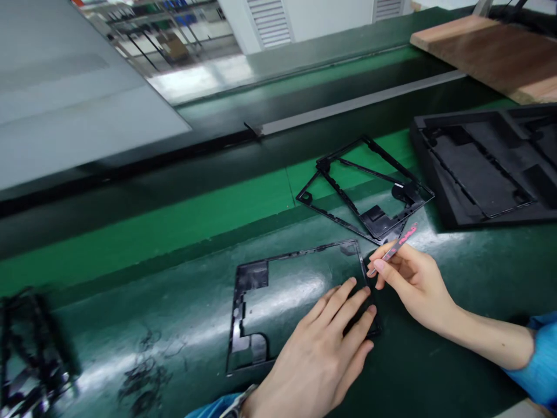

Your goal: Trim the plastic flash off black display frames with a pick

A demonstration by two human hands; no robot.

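A thin black rectangular plastic frame (253, 275) lies flat on the green table, with broad pieces at its left corners. My left hand (322, 348) rests palm down over its right part, fingers stretched out and fingertips by the right edge. That hand hides part of the lower rim and right side. Just beyond those fingertips, my right hand (415, 281) pinches a pair of tweezers (397, 248) with pink marks. The tweezers' tip points down and left, close to the frame's right edge; whether it touches I cannot tell.
Two similar black frames (375, 217) overlap behind my right hand. A black foam tray (444, 217) holding more frames stands at the right. Stacked frames (32, 354) lie far left, near a heap of thin black strips (143, 377). A wooden board (487, 49) sits at the back right.
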